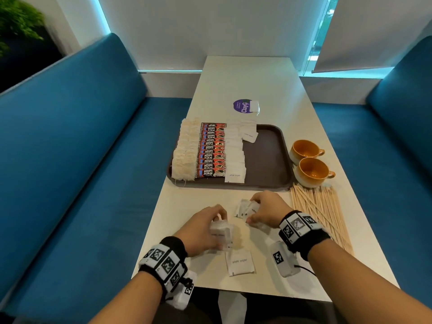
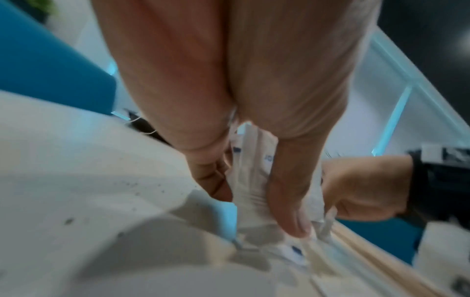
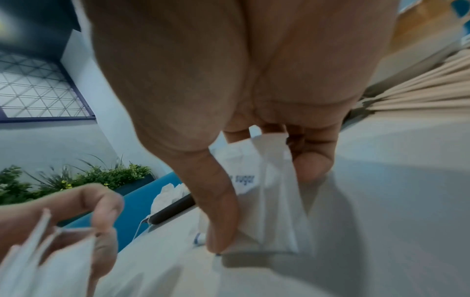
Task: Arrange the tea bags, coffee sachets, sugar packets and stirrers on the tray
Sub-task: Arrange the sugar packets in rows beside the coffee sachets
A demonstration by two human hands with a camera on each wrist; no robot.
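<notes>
A: What lies closest to the person?

B: One white paper sugar packet printed "white sugar" (image 1: 240, 263) lies flat on the pale tabletop (image 1: 187, 206), just in front of the wrists.

A: And the hands?

B: The left hand (image 1: 202, 230) has its fingers curled round a small stack of white sugar packets (image 1: 221, 231), thumb on one side and fingers on the other, as the left wrist view shows. The right hand (image 1: 268, 212) pinches another few white sugar packets (image 1: 249, 210) between thumb and curled fingers, low over the table.

A: What is beside them?

B: A loose spread of thin light wooden stirrers (image 1: 320, 211) lies on the table to the right of the right hand.

A: Farther out?

B: The dark brown plastic tray (image 1: 268, 160) holds three rows side by side: beige tea bags (image 1: 184, 153) on the left, red and black coffee sachets (image 1: 211, 152) in the middle, white sugar packets in a row (image 1: 235, 155) on the right. The tray's right part is bare. Two orange-lined ceramic cups (image 1: 311, 163) stand just right of the tray. Beyond it lies a round purple sticker (image 1: 242, 108).
</notes>
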